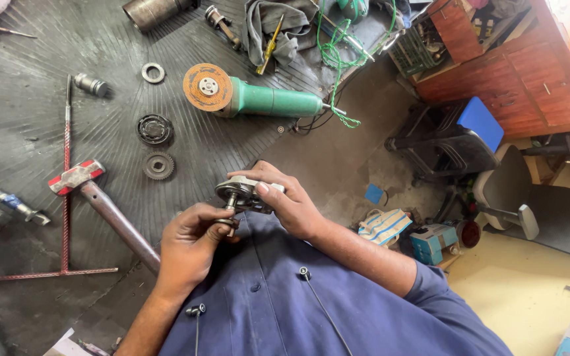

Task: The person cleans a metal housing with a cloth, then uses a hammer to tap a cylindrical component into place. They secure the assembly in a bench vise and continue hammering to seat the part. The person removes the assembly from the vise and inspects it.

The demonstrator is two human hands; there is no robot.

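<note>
Black ribbed rubber matting (28, 125) covers most of the floor in the head view, with tools and parts scattered across it. Largest among them is a green angle grinder (258, 99) with an orange disc, lying on its side near the top, its cable trailing off to the right. Left of the person lies a hammer (100, 201) with a red-and-grey head and a long metal handle, crossing a thin red T-shaped bar (66, 198). Between hammer and grinder sit a dark round bearing (154, 129), a toothed gear (159, 165) just below it, and a flat metal ring (153, 72) further up.

Over the lap of a blue work shirt, the right hand (291, 201) is wrapped around a grey metal gear housing (242, 193), fingers curled over its top and thumb beneath, holding it just above the knees and clear of the mat. A short shaft sticks down out of the housing. The left hand (192, 244) is closed in a loose fist right under it, fingertips pinching a small dark nut (227, 223) at the lower end of that shaft. Both hands are close together, almost touching.
</note>
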